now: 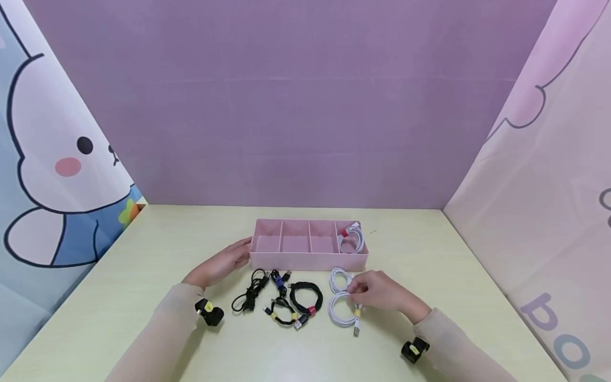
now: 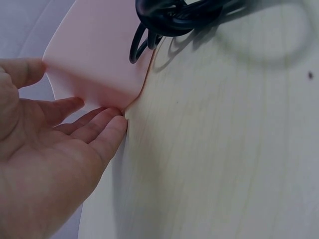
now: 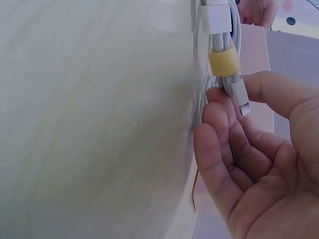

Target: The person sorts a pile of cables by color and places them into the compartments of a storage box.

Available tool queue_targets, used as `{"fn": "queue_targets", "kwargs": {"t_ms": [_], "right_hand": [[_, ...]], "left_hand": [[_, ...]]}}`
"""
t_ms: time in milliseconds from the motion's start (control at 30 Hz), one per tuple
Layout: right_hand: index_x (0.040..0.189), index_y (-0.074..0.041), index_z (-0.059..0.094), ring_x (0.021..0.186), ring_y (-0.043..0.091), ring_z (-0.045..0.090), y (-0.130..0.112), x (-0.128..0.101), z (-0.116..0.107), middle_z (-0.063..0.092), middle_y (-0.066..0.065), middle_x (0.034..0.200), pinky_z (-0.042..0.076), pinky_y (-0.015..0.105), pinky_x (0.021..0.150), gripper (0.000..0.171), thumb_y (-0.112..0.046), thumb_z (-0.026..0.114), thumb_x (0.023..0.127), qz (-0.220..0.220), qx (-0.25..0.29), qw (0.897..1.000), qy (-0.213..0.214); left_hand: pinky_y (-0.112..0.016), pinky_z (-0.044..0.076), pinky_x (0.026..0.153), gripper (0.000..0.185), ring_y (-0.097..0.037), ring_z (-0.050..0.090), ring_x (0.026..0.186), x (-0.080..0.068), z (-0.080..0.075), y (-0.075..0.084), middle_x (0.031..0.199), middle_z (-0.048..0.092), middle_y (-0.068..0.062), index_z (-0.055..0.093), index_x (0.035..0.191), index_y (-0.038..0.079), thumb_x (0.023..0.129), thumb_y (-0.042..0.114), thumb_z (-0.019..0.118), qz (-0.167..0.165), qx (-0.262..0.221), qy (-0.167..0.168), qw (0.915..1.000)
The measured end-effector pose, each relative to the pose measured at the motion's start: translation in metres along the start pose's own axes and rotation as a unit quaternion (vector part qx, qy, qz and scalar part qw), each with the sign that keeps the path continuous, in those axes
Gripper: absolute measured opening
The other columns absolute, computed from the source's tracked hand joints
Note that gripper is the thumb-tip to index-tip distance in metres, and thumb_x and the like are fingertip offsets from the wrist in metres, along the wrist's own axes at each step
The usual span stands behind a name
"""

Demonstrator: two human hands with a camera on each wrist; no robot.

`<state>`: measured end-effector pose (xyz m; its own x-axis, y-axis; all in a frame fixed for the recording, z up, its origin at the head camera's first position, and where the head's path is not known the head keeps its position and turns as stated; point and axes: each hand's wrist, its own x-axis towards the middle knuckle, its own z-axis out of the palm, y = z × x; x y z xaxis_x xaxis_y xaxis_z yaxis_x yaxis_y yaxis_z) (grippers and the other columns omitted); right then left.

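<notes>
Part of the white cable (image 1: 341, 310) in front of the pink box (image 1: 305, 260) is covered by the right hand (image 1: 377, 291). In the left wrist view the box is cut off by the top edge, and the black cable (image 2: 169, 20) beside it is shown only in part.

Both arms wear long, close-fitting sleeves of pale beige, slightly sheer fabric; the left sleeve (image 1: 157, 339) runs up from the lower left of the head view and the right sleeve (image 1: 458, 345) from the lower right, each ending at the wrist. A small black wrist-worn camera with a yellow patch is strapped on at each cuff: the left one (image 1: 209, 312) at lower centre-left, the right one (image 1: 414, 350) at lower right. The left hand (image 1: 221, 263) and right hand (image 1: 377, 291) are bare, with no rings or gloves
</notes>
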<state>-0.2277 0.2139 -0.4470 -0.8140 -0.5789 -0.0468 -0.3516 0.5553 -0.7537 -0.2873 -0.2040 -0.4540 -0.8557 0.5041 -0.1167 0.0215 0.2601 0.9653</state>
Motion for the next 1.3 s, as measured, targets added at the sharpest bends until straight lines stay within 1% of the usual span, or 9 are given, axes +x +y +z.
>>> {"fn": "queue_targets", "kwargs": {"t_ms": [300,567,700,900,1133,1300], "right_hand": [[0.092,-0.008,0.075,0.062,0.006,0.052,-0.001,-0.001,-0.004,0.065,-0.006,0.073,0.046,0.018,0.054,0.005,-0.013,0.075,0.090,0.007,-0.016,1.000,0.004],[0.092,-0.009,0.075,0.063,0.008,0.050,-0.002,-0.001,-0.009,0.066,-0.007,0.076,0.043,0.019,0.053,0.005,-0.014,0.073,0.091,0.011,-0.025,1.000,0.014],[0.092,-0.010,0.075,0.064,0.009,0.052,-0.002,-0.001,-0.010,0.066,-0.007,0.076,0.045,0.020,0.054,0.006,-0.015,0.074,0.091,0.015,-0.028,0.999,0.023],[0.094,-0.007,0.074,0.065,0.011,0.053,-0.003,-0.002,-0.013,0.066,-0.004,0.076,0.046,0.021,0.055,0.007,-0.013,0.072,0.091,0.019,-0.016,0.999,0.033],[0.094,-0.008,0.074,0.067,0.011,0.055,-0.007,-0.003,-0.015,0.065,-0.005,0.076,0.047,0.021,0.056,0.006,-0.012,0.071,0.092,0.023,-0.019,0.999,0.046],[0.096,-0.008,0.074,0.067,0.011,0.054,-0.009,-0.003,-0.019,0.064,-0.005,0.076,0.047,0.021,0.056,0.008,-0.015,0.072,0.092,0.022,-0.025,0.998,0.059]], "left_hand": [[-0.047,0.021,0.121,0.058,-0.038,0.023,0.148,0.002,-0.002,-0.001,0.162,0.021,-0.021,0.009,0.160,0.002,0.113,0.030,0.028,0.008,-0.007,-0.005,0.9999],[-0.049,0.020,0.121,0.058,-0.040,0.023,0.147,0.002,0.000,0.001,0.162,0.022,-0.023,0.009,0.160,0.000,0.113,0.028,0.027,0.009,-0.007,-0.002,0.9999],[-0.049,0.020,0.121,0.057,-0.040,0.022,0.147,0.001,0.000,0.002,0.162,0.021,-0.023,0.009,0.160,0.000,0.113,0.028,0.026,0.009,-0.008,-0.003,0.9999],[-0.049,0.020,0.121,0.058,-0.040,0.022,0.148,0.001,0.001,0.003,0.162,0.021,-0.023,0.008,0.160,0.000,0.113,0.029,0.027,0.007,-0.008,-0.002,0.9999],[-0.048,0.021,0.121,0.067,-0.040,0.022,0.148,0.000,0.001,0.002,0.162,0.021,-0.023,0.009,0.160,0.001,0.111,0.040,0.032,0.006,-0.006,-0.001,1.0000],[-0.048,0.021,0.121,0.064,-0.040,0.022,0.148,0.000,0.001,0.002,0.162,0.020,-0.023,0.009,0.160,0.000,0.112,0.037,0.031,0.004,-0.005,-0.001,1.0000]]}}
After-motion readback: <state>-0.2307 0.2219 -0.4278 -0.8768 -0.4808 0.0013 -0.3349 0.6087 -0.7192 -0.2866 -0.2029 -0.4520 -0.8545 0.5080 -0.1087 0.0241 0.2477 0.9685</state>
